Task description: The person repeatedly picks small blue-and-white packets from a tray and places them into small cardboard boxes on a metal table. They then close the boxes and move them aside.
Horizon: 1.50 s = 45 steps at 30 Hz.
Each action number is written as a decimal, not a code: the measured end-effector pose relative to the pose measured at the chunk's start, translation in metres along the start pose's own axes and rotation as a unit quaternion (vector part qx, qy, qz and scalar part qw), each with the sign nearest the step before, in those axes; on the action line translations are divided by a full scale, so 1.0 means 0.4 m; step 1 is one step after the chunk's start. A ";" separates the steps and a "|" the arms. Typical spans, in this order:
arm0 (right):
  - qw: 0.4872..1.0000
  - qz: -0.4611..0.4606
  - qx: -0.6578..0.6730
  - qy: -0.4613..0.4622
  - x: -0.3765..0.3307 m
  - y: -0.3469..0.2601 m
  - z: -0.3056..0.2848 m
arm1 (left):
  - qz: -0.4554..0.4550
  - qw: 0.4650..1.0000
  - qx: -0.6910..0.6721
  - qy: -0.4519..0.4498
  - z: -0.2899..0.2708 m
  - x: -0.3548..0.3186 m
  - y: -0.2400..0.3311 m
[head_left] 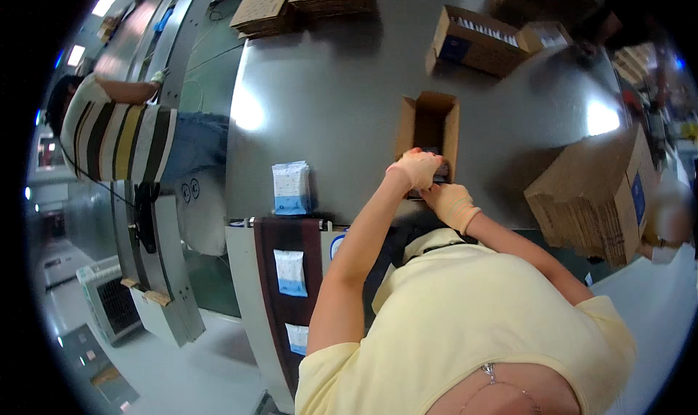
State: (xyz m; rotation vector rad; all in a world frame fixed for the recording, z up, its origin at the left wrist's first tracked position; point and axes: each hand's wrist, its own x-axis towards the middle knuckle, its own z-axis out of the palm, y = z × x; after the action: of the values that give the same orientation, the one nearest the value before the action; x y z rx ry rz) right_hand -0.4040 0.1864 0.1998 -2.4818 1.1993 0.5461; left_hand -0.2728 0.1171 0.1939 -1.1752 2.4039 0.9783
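Observation:
An open cardboard box (430,128) stands on the metal table in front of me, its flaps up and its far part in shadow. My left hand (418,169), in a thin pale glove, reaches over the near end of the box with its fingers bent down inside. Beside it, my gloved right hand (452,205) is at the near right corner, fingers curled inward. Small greyish items show between the two hands; my fingers hide most of them and I cannot make out their kind. Left of the box lies a stack of white-and-blue packets (291,188).
A conveyor belt (270,264) carries single packets (290,272) toward the table. A filled carton (476,42) stands at the far right. Flattened cardboard boxes (589,197) are stacked at right, more cardboard (263,6) at the far left. Another person (120,135) works beyond the left edge.

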 end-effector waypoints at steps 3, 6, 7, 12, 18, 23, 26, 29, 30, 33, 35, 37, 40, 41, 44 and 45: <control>1.000 -0.017 0.006 0.008 -0.001 0.008 -0.009 | 0.087 0.912 -0.236 0.325 0.000 -0.181 -0.077; 1.000 -0.025 0.004 0.000 -0.008 0.012 -0.010 | -0.107 0.784 -0.373 0.484 0.067 -0.411 -0.271; 1.000 -0.029 -0.006 -0.002 -0.007 0.008 -0.008 | -0.153 0.734 -0.396 0.530 0.118 -0.483 -0.372; 0.999 -0.029 -0.017 -0.026 -0.005 0.003 -0.026 | -0.305 0.640 -0.531 0.464 0.241 -0.661 -0.586; 0.999 -0.036 0.001 -0.017 -0.006 -0.004 -0.031 | -0.496 0.749 -0.347 0.267 0.249 -0.418 -0.491; 0.998 -0.039 0.039 -0.011 -0.013 0.011 -0.025 | -0.476 0.844 0.022 0.247 0.224 -0.227 -0.311; 0.997 -0.052 0.056 0.002 -0.020 0.012 -0.052 | -0.450 0.847 -0.085 0.270 0.184 -0.248 -0.349; 0.997 -0.039 0.061 0.022 -0.015 0.017 -0.014 | -0.245 0.828 -0.272 0.424 -0.001 -0.241 -0.240; 0.996 -0.047 0.064 0.037 -0.012 0.025 -0.003 | -0.129 0.780 -0.394 0.469 -0.061 -0.230 -0.178; 0.997 -0.036 0.068 0.007 -0.006 0.023 0.001 | 0.043 0.646 -0.686 0.334 -0.120 -0.145 -0.158; 0.998 -0.036 0.055 -0.016 0.005 0.024 0.022 | 0.075 0.716 -0.585 0.375 -0.026 -0.033 -0.169; 0.998 -0.035 0.052 0.018 -0.012 0.016 -0.001 | 0.081 0.725 -0.575 0.372 0.054 0.072 -0.173; 0.995 -0.032 0.063 0.072 -0.013 0.033 0.002 | -0.098 0.923 -0.005 0.372 0.075 0.093 -0.097; 0.995 -0.023 0.065 0.067 -0.016 0.048 -0.005 | -0.086 0.938 0.055 0.332 0.029 0.085 -0.069; 0.995 -0.021 0.064 0.080 -0.015 0.038 0.024 | -0.115 0.902 0.054 0.412 -0.008 0.069 -0.025; 0.994 -0.024 0.066 0.086 -0.013 0.037 0.027 | -0.141 0.925 0.123 0.329 -0.058 0.042 0.026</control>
State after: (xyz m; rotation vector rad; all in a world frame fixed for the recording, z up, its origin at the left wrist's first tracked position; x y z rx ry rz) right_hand -0.4210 0.1859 0.1909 -2.4776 1.1925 0.2350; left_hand -0.2905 0.0957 0.2067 -1.9026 2.5971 0.1820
